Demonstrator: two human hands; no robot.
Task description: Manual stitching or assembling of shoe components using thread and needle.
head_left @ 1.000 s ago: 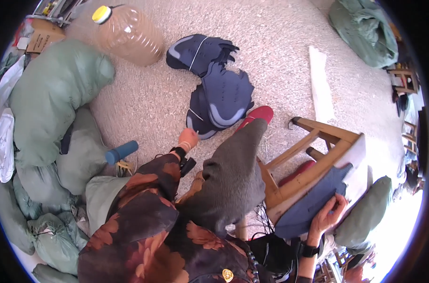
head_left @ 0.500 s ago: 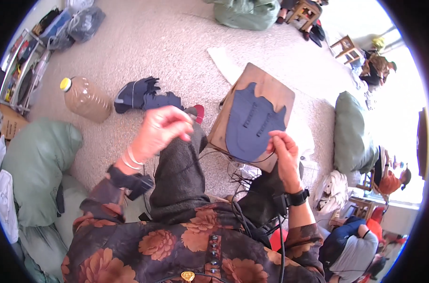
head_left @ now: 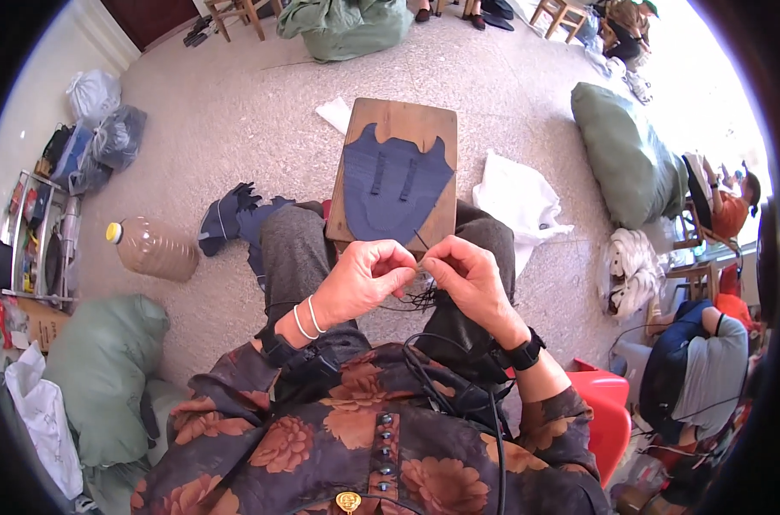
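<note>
My left hand (head_left: 366, 279) and my right hand (head_left: 469, 283) meet fingertip to fingertip just in front of the wooden stool (head_left: 447, 120), both pinched closed. From the right fingers a thin black cord (head_left: 419, 238) sticks up. What the left fingertips pinch is too small to make out. More loose black cord (head_left: 421, 299) hangs in a tangle below the hands. On the stool top lies a flat dark blue piece (head_left: 396, 184), shaped like a shoe upper, with notched far corners and two rows of slots. Neither hand touches it.
Left of my knees are a bundle of dark blue pieces (head_left: 227, 219) and a yellow-capped plastic jug (head_left: 158, 249). Green sacks (head_left: 107, 378) flank me, another (head_left: 626, 154) lying right. A white bag (head_left: 519, 202) lies beside the stool, a red chair (head_left: 600, 412) behind my right arm. People sit at right.
My hands, apart before, have come together at the fingertips. The right hand has left the blue piece's edge. The view has turned, so the stool now sits upright in front of me.
</note>
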